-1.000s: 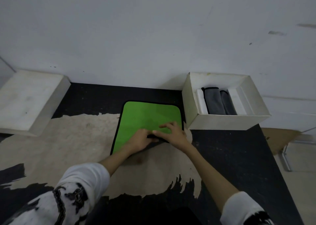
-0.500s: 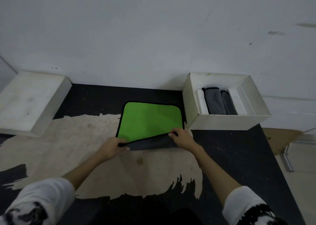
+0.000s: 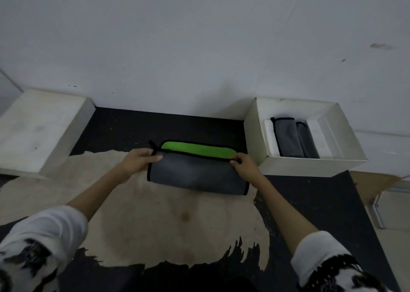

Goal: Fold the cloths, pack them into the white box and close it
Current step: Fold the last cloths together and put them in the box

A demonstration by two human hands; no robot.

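A cloth (image 3: 195, 172), green on one face and grey on the other with black edging, lies on the table, its near half folded over so the grey side faces up and only a green strip (image 3: 197, 149) shows at the far edge. My left hand (image 3: 138, 162) pinches the folded edge's left corner. At the right corner my right hand (image 3: 244, 166) pinches the same edge. The open white box (image 3: 288, 167) stands to the right against the wall, holding two folded grey cloths (image 3: 292, 140).
A white box lid (image 3: 42, 130) lies upside up at the far left by the wall. The table is black with a large worn beige patch (image 3: 166, 220). Its right edge drops to the floor, where a cardboard piece (image 3: 372, 185) shows.
Both hands lifted the cloth's near edge and carried it away from me over the green face, folding the cloth nearly in half with grey up.
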